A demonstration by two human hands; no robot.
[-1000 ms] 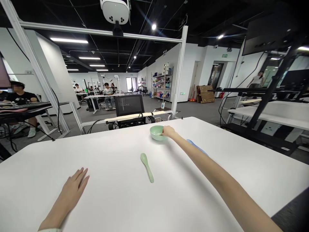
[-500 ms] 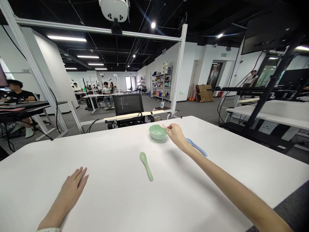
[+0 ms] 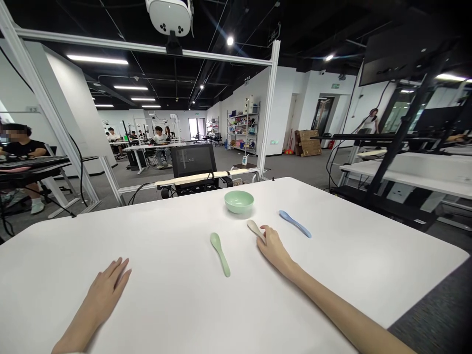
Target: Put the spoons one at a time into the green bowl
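My right hand (image 3: 275, 250) rests at the middle of the white table (image 3: 332, 275) with its fingers shut on the handle of a cream-coloured spoon (image 3: 255, 229), whose bowl points away from me. Just left of it lies a pale green spoon (image 3: 220, 254), and a light blue spoon (image 3: 295, 223) lies to its right. Neither touches my hand. Farther off stands an empty-looking pale green bowl (image 3: 239, 202). My left hand (image 3: 105, 291) lies flat on the tabletop near the front edge, fingers apart, touching nothing else.
A white metal frame (image 3: 271, 98) with an overhead headset-like device (image 3: 168, 16) stands beyond the table, with a black office chair (image 3: 193, 162) behind it. A seated person (image 3: 18, 147) works at a desk on the left. Another white table (image 3: 405, 169) stands right.
My right hand has moved from the bowl toward me and to the right, bringing the cream spoon out of the bowl. My left hand has stayed in place.
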